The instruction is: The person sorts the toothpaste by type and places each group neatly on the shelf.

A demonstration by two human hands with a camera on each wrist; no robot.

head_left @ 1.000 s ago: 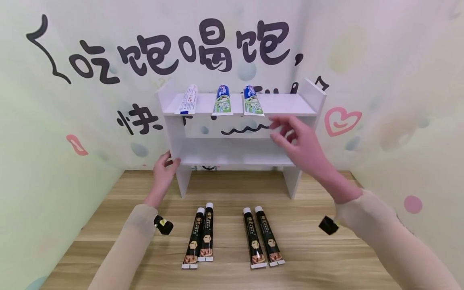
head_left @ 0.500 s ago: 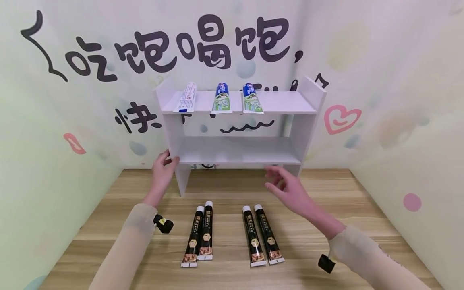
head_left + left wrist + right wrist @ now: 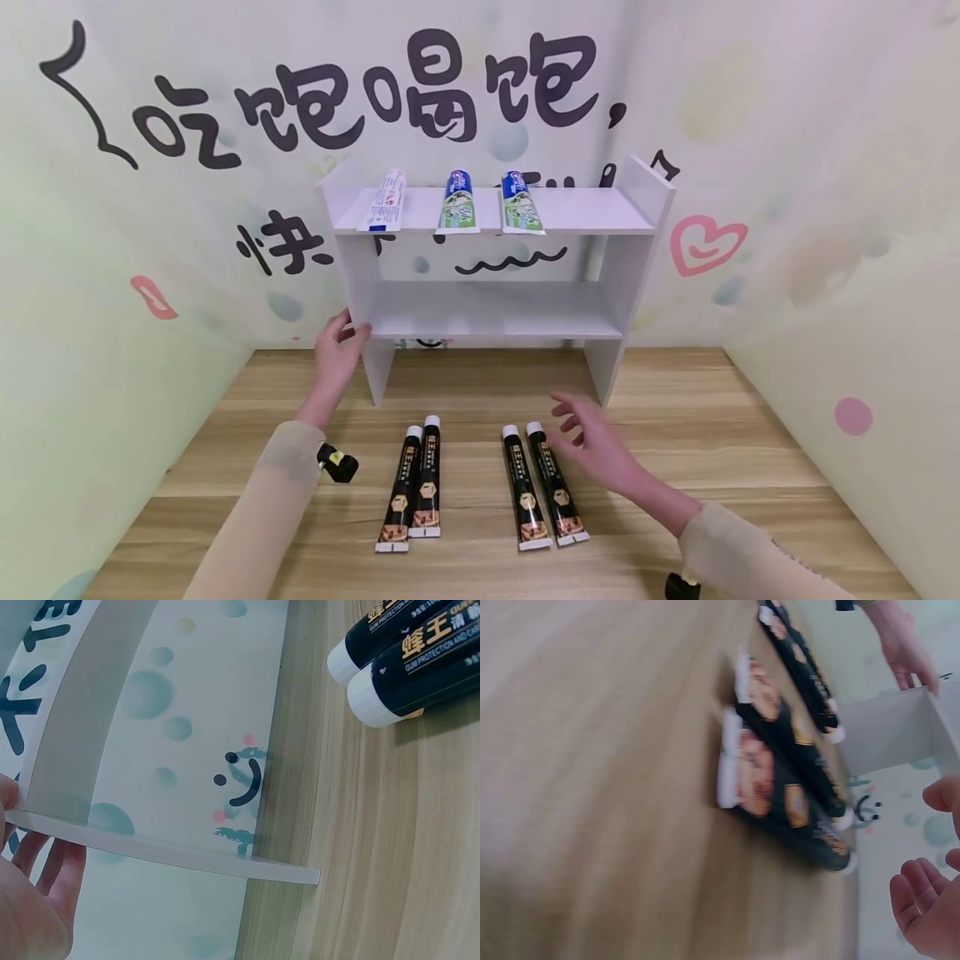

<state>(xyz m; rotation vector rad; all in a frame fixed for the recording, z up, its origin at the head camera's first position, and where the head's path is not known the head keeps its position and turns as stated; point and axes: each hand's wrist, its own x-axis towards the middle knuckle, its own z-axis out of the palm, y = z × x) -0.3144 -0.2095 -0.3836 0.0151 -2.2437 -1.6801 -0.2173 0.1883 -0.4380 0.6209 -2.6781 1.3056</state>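
- Now right hand [image 3: 592,446], grip wide and empty, hovers beside the black toothpaste tubes [image 3: 543,487]; a careless sweep could scatter both.
- Left hand [image 3: 337,354] grips the white two-tier shelf [image 3: 491,312]; tugging could topple it.

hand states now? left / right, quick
Left hand: grips the left side panel of the white shelf.
Right hand: open, fingers spread, holds nothing, just above the right pair of black tubes.

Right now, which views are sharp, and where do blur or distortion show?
Head view: evenly lit, sharp, wide-angle bending of the walls and white shelf. Left wrist view: sharp on the black tubes. Right wrist view: motion-smeared, wooden table streaked, right hand soft.
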